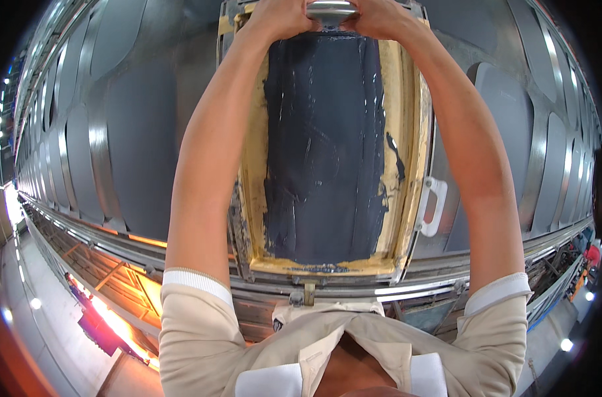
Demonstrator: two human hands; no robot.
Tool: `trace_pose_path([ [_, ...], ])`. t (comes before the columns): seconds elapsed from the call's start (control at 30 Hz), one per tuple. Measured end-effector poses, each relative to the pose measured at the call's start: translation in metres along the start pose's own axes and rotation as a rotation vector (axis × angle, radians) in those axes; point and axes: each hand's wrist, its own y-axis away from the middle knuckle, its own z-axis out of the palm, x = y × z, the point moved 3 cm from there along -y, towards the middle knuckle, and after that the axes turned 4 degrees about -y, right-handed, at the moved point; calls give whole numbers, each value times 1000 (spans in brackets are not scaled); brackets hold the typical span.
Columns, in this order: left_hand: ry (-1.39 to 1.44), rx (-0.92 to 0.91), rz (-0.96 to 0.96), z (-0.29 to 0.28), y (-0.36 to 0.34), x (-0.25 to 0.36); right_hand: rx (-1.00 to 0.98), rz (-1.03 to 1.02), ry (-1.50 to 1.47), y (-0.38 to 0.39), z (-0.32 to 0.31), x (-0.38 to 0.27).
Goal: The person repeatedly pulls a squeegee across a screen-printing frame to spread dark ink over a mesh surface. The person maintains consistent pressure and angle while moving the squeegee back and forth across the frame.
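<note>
Both my arms stretch forward to the far end of a printing screen frame. My left hand and my right hand are closed round the two ends of a squeegee with a shiny metal face. The picture's upper edge cuts off part of both hands and the squeegee. Dark grey ink covers the middle of the screen in a wet-looking layer with streaks. Yellowish borders show along both its sides, with a torn-looking dark smear on the right.
A white handle stands at the frame's right side. Dark flat panels lie in rows on the long table left and right. Metal rails run along the near edge. Below left, something glows bright orange.
</note>
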Motion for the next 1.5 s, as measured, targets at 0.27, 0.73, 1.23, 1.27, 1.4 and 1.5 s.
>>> trace_pose_path([
  [0.27, 95, 8, -14, 14, 162, 85, 54, -144, -44, 163, 67, -51],
  [0.73, 131, -48, -29, 18, 375, 213, 25, -180, -100, 389, 128, -128],
  [1.23, -98, 14, 57, -6, -3, 9, 37, -136, 127, 6, -1, -2],
  [1.27, -122, -10, 48, -3, -13, 2, -24, -85, 30, -9, -2, 4],
  [1.4, 33, -73, -58, 9, -18, -11, -18, -138, 38, -27, 4, 16],
  [1.5, 78, -56, -78, 9, -3, -3, 18, -162, -32, -13, 11, 13],
])
